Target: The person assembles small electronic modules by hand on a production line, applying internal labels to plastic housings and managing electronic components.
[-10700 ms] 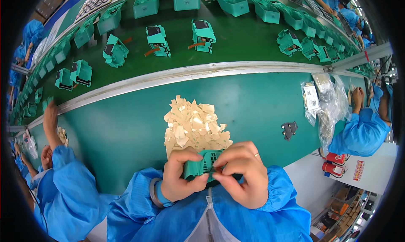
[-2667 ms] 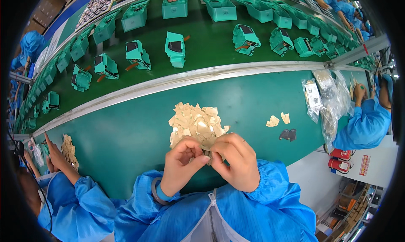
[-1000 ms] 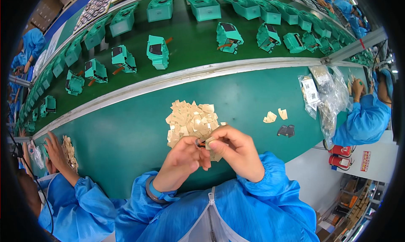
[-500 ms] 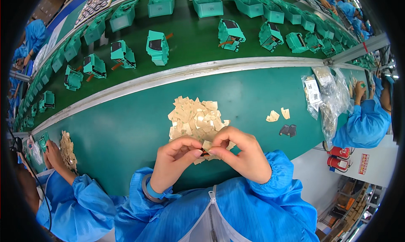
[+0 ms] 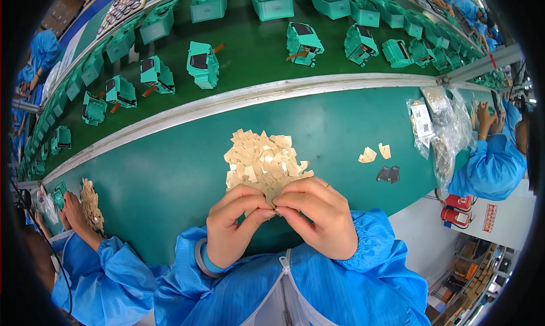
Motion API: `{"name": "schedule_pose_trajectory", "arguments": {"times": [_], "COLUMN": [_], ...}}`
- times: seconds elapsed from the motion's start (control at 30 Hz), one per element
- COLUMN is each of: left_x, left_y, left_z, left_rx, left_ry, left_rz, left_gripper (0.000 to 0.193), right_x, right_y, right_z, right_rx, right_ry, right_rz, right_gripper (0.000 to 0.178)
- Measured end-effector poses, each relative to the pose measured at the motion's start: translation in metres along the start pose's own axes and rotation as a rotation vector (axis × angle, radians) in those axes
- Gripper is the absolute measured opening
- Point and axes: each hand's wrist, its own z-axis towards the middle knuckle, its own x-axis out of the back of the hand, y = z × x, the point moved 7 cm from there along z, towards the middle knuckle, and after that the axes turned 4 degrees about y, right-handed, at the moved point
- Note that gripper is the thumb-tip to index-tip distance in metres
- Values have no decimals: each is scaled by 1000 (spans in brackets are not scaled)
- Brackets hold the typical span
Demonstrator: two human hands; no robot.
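Note:
My left hand [image 5: 238,221] and my right hand [image 5: 318,215] meet fingertip to fingertip, low in front of my chest. Both are closed in a pinch. What lies between the fingertips is almost wholly covered by them; only a tiny sliver shows. Just beyond the fingers, and partly behind them, is a heap of small tan paper-like pieces [image 5: 264,158] with pale green marks. To the right lie two loose tan pieces [image 5: 368,155] and a pair of dark grey pieces [image 5: 388,174], apart from my hands.
A metal rail [image 5: 227,101] separates my green bench [image 5: 153,184] from a darker green belt carrying rows of teal plastic housings [image 5: 203,65]. Clear plastic bags [image 5: 445,127] lie at right. Co-workers in blue sit left [image 5: 108,280] and right [image 5: 491,167]. Red fire extinguishers [image 5: 456,217] stand beyond the bench's right edge.
My fingertips have drawn together, hiding the tan piece and dark, orange-edged bit that showed between them. My right fingers have curled lower. The teal housings have shifted slightly left in view.

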Motion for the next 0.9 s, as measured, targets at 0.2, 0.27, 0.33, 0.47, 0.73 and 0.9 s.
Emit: {"name": "schedule_pose_trajectory", "arguments": {"times": [0.2, 0.27, 0.33, 0.47, 0.73, 0.9], "left_x": [-3, -5, -7, -10, -12, -15], "left_y": [2, 2, 2, 4, 0, 0], "left_z": [0, 1, 0, 1, 0, 0], "left_rx": [-12, -12, -6, -15, 3, 13], "left_ry": [-4, -10, -21, -27, -27, -38], "left_rz": [43, 54, 61, 61, 20, 22], "left_gripper": [12, 12, 12, 12, 12, 12], "right_x": [5, 5, 7, 9, 12, 14], "right_y": [-3, -4, -5, -3, 1, 2], "right_z": [-1, -1, -1, -2, -4, -5], "right_rx": [68, 82, 86, 75, 49, 54], "right_ry": [-3, -25, -32, -36, -19, -13], "right_rz": [-54, -92, -96, -90, -42, -44], "right_gripper": [22, 24, 25, 25, 20, 20]}}
